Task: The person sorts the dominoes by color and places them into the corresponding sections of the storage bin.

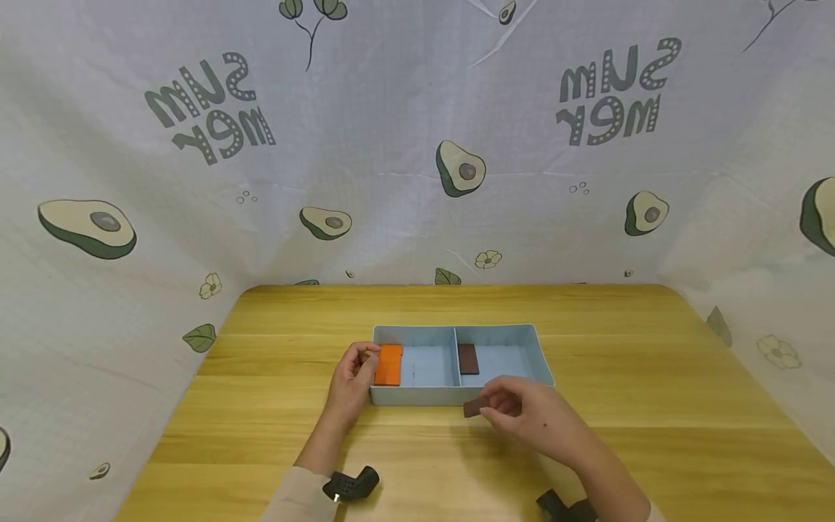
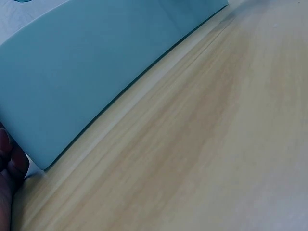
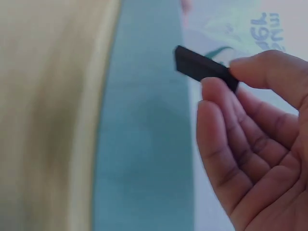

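Observation:
A light blue two-compartment box (image 1: 412, 396) stands on the table. My left hand (image 1: 353, 378) holds its left wall, thumb and fingertips at the rim; in the left wrist view, curled fingers (image 2: 14, 159) show beside the box's near corner. Orange rectangular tiles (image 1: 389, 365) lie against the left end of the left compartment. One dark brown tile (image 1: 467, 359) lies in the right compartment, along the divider. In front of the box's near wall, my right hand (image 1: 531, 415) pinches another dark brown rectangular tile (image 3: 199, 65) between thumb and fingertips.
A divider (image 1: 457, 355) splits the box across its middle. The wooden tabletop (image 1: 274, 319) extends around it. Behind and to both sides hangs a white cloth (image 1: 391, 109) printed with avocados and lettering. A black wrist mount (image 1: 352, 484) sits on my left wrist.

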`<action>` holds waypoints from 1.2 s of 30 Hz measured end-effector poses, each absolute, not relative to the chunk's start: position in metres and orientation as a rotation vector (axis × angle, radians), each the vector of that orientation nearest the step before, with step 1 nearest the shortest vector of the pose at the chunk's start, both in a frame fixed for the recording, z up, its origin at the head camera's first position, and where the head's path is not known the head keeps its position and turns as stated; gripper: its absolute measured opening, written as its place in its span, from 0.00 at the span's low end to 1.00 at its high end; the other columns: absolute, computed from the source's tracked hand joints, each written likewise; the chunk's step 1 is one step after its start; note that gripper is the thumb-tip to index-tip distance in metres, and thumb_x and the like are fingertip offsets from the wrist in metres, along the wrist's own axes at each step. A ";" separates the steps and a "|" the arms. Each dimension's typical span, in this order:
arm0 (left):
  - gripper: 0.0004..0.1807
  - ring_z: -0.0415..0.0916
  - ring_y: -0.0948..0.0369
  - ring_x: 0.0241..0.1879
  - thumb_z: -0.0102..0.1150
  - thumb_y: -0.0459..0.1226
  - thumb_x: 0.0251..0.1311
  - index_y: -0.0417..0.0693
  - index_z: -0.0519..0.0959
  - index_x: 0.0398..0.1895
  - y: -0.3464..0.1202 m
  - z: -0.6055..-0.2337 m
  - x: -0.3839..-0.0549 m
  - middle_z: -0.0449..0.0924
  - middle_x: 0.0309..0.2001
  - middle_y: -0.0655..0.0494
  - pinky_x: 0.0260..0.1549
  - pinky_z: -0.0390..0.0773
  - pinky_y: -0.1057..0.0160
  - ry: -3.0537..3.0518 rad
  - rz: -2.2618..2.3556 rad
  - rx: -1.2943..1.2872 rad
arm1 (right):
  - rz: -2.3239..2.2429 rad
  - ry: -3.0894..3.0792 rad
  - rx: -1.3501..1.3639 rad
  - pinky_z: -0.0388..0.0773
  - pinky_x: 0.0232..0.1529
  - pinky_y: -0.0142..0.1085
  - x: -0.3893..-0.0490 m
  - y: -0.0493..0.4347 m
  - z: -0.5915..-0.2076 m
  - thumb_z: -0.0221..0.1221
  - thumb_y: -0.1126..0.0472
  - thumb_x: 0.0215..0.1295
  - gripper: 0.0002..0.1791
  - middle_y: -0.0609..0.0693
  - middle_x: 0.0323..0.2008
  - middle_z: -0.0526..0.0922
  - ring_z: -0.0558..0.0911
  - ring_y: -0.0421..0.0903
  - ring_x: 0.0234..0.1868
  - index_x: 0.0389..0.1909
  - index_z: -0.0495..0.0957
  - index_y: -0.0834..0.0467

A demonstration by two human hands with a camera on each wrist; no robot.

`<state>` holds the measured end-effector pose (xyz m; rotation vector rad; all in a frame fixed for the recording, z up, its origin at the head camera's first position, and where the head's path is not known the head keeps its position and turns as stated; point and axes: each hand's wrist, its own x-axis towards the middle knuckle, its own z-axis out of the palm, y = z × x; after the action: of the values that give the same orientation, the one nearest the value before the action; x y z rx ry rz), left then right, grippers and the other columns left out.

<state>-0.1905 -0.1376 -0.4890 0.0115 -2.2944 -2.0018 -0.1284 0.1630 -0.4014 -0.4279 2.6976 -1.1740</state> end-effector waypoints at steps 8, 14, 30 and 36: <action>0.10 0.67 0.62 0.33 0.53 0.37 0.72 0.46 0.78 0.52 -0.138 -0.489 -0.191 0.67 0.35 0.56 0.37 0.68 0.68 -2.280 -2.019 -0.003 | -1.258 2.883 -0.291 0.81 0.37 0.29 -0.150 0.171 -0.385 0.68 0.56 0.66 0.15 0.47 0.38 0.86 0.83 0.41 0.39 0.50 0.84 0.57; 0.10 0.66 0.63 0.32 0.53 0.37 0.73 0.46 0.78 0.52 -0.139 -0.491 -0.192 0.67 0.34 0.56 0.36 0.68 0.68 -2.274 -2.016 -0.021 | -1.084 2.887 -0.324 0.81 0.37 0.34 -0.178 0.169 -0.388 0.68 0.57 0.66 0.13 0.47 0.37 0.87 0.84 0.42 0.39 0.48 0.84 0.58; 0.10 0.67 0.62 0.33 0.53 0.37 0.73 0.46 0.78 0.52 -0.138 -0.490 -0.193 0.67 0.34 0.57 0.36 0.68 0.68 -2.286 -1.995 -0.023 | -0.824 2.739 -0.438 0.76 0.32 0.36 -0.209 0.156 -0.411 0.72 0.61 0.57 0.07 0.46 0.28 0.84 0.79 0.41 0.29 0.30 0.83 0.57; 0.11 0.66 0.63 0.33 0.52 0.37 0.73 0.45 0.78 0.53 -0.138 -0.490 -0.192 0.67 0.34 0.57 0.36 0.68 0.68 -2.286 -1.994 -0.027 | -0.713 2.757 -0.406 0.74 0.34 0.38 -0.214 0.153 -0.413 0.72 0.61 0.56 0.06 0.47 0.31 0.83 0.76 0.43 0.30 0.31 0.83 0.55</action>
<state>-0.1924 -0.1383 -0.4899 -0.0268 -2.2862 -1.9936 -0.2137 0.1526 -0.4129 -0.4064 2.7571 -0.7133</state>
